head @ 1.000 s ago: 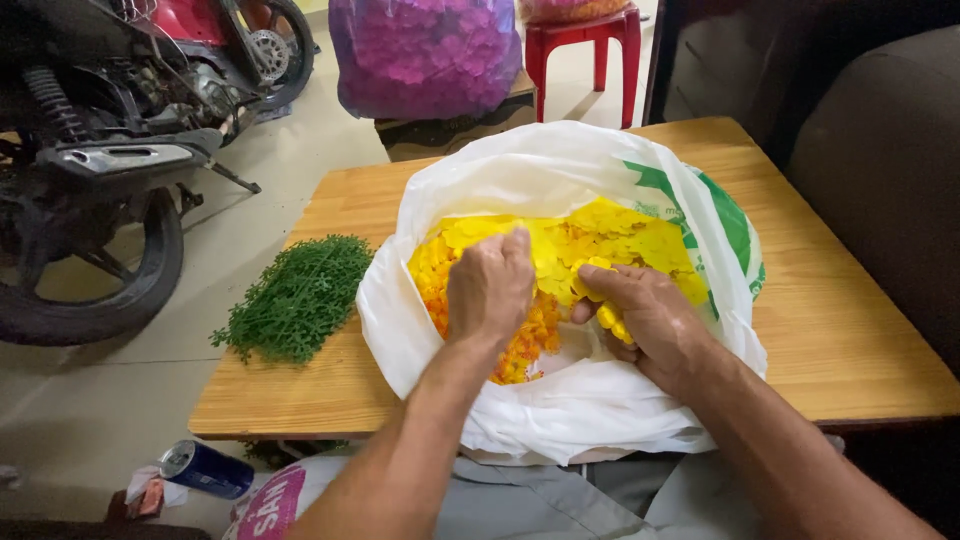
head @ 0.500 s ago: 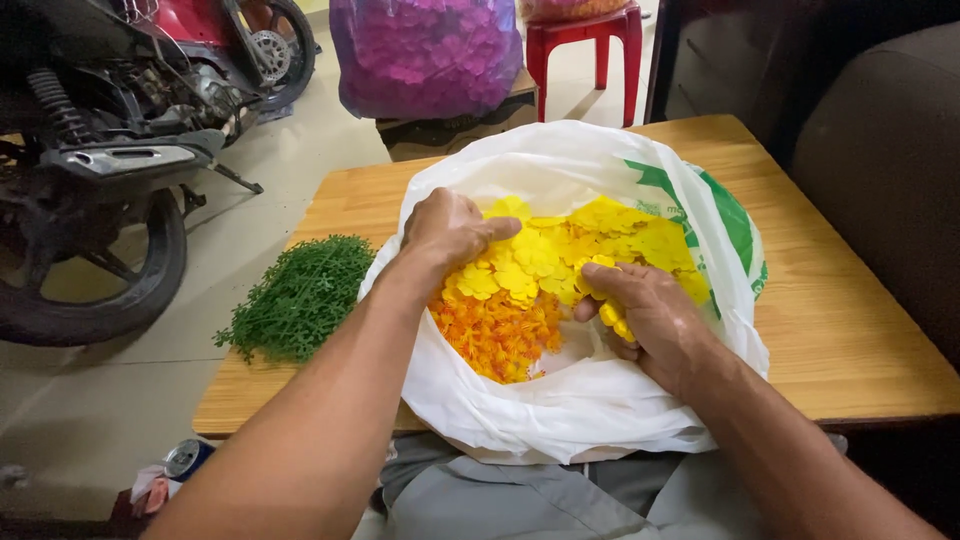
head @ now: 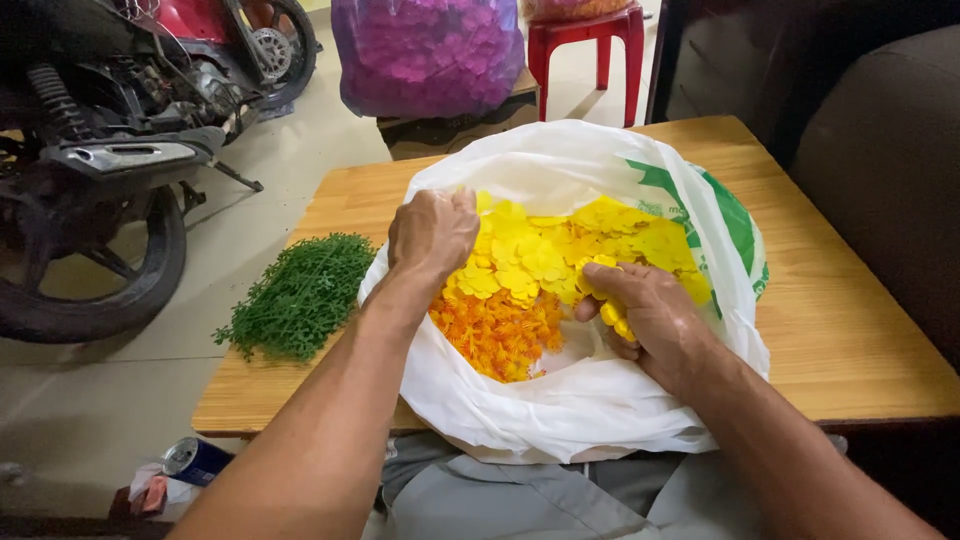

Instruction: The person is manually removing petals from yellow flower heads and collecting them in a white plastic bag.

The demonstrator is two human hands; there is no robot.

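A white plastic bag [head: 560, 420] lies open on a wooden table [head: 850, 330], filled with yellow artificial flowers [head: 540, 250] and orange ones [head: 495, 335] at the near side. My left hand [head: 432, 232] is closed on the bag's left rim, pulling it outward. Inside the bag on the right, my right hand [head: 650, 318] is curled around a small bunch of yellow flowers. A pile of green plastic foliage [head: 300, 295] lies on the table left of the bag.
A motorcycle [head: 110, 150] stands on the tiled floor to the left. Behind the table are a purple bag of flowers [head: 430, 55] and a red plastic stool [head: 590, 40]. A drink can [head: 195, 460] lies on the floor near the table's left corner.
My left hand came off the flowers in the bag's middle and moved to the bag's left rim, uncovering the orange flowers. My right hand stayed at the right side, holding yellow flowers.
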